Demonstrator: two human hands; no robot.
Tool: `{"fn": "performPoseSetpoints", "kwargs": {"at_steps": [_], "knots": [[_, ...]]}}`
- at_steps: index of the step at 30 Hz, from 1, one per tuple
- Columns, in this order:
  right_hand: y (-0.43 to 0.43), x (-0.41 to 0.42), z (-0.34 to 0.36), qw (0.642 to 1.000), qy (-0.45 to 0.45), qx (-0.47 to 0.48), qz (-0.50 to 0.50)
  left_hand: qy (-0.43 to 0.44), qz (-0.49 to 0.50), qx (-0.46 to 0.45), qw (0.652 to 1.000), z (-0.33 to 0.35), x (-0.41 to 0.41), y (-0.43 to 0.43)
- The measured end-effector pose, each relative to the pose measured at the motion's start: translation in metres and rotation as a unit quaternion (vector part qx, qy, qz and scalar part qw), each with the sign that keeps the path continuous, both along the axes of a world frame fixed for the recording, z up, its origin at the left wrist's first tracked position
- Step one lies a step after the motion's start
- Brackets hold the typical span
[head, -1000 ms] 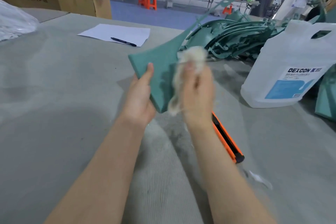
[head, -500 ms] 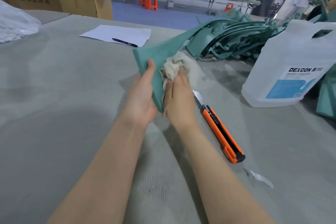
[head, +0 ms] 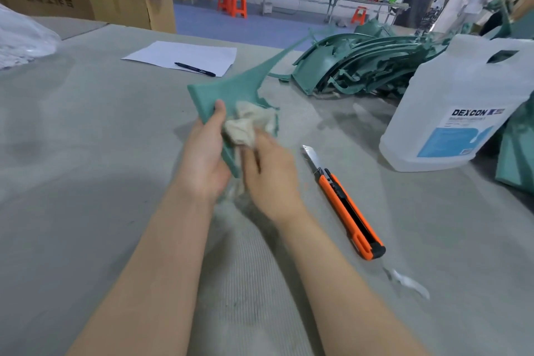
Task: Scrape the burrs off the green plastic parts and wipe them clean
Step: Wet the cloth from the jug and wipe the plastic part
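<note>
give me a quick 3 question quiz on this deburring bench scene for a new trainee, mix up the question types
1. True or false: the orange utility knife lies on the table with its blade extended.
2. Multiple choice: what is the right hand holding against the green plastic part? A) a pen B) a wad of cloth C) the knife
3. Fill in: the brand word printed on the white jug is ____.

Key:
1. True.
2. B: the wad of cloth, while the left hand grips the part's near edge.
3. DEXCON.

Head view, looking forward and down, close over table (head: 86, 153), edges probably distorted
</note>
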State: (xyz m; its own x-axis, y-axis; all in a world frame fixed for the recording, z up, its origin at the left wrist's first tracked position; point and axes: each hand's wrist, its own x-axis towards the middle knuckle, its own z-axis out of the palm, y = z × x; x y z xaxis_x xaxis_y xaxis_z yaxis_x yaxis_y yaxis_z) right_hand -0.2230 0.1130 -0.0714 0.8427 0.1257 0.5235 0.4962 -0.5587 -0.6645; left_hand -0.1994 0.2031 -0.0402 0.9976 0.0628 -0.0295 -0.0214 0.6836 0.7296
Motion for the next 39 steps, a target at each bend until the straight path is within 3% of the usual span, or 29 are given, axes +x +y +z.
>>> {"fn": "performPoseSetpoints", "kwargs": {"at_steps": [4,7,11,13,18,21,24,28,32,37,39], "knots": [[-0.034,0.012,0.01,0.982,0.004,0.09,-0.168,-0.05,0.0,0.14,0.989,0.005,-0.007,-0.002],[-0.031,0.015,0.013,0.978,0.012,0.145,-0.148,-0.07,-0.013,0.273,0.959,0.004,-0.014,-0.007],[-0.032,0.024,0.014,0.953,0.079,0.225,-0.185,-0.162,-0.063,0.473,0.864,0.01,-0.026,-0.01],[-0.037,0.025,0.017,0.931,0.056,0.295,-0.209,-0.194,-0.063,0.533,0.821,0.016,-0.031,-0.008],[-0.052,0.035,0.027,0.862,0.03,0.454,-0.222,-0.278,-0.072,0.608,0.74,0.036,-0.052,-0.001],[-0.089,0.046,0.026,0.784,0.073,0.565,-0.246,-0.292,-0.115,0.604,0.732,0.045,-0.065,0.008],[-0.109,0.049,0.019,0.753,0.105,0.597,-0.257,-0.311,-0.114,0.595,0.732,0.048,-0.068,0.013],[-0.101,0.048,0.018,0.764,0.125,0.575,-0.263,-0.326,-0.065,0.589,0.737,0.048,-0.065,0.02],[-0.088,0.038,0.025,0.812,0.179,0.512,-0.214,-0.349,0.075,0.586,0.728,0.048,-0.058,0.021],[-0.076,0.033,0.02,0.909,0.154,0.304,-0.239,-0.233,0.3,0.474,0.794,0.04,-0.038,0.023],[-0.07,0.029,0.015,0.95,0.181,0.139,-0.214,-0.196,0.322,0.396,0.837,0.038,-0.032,0.023]]}}
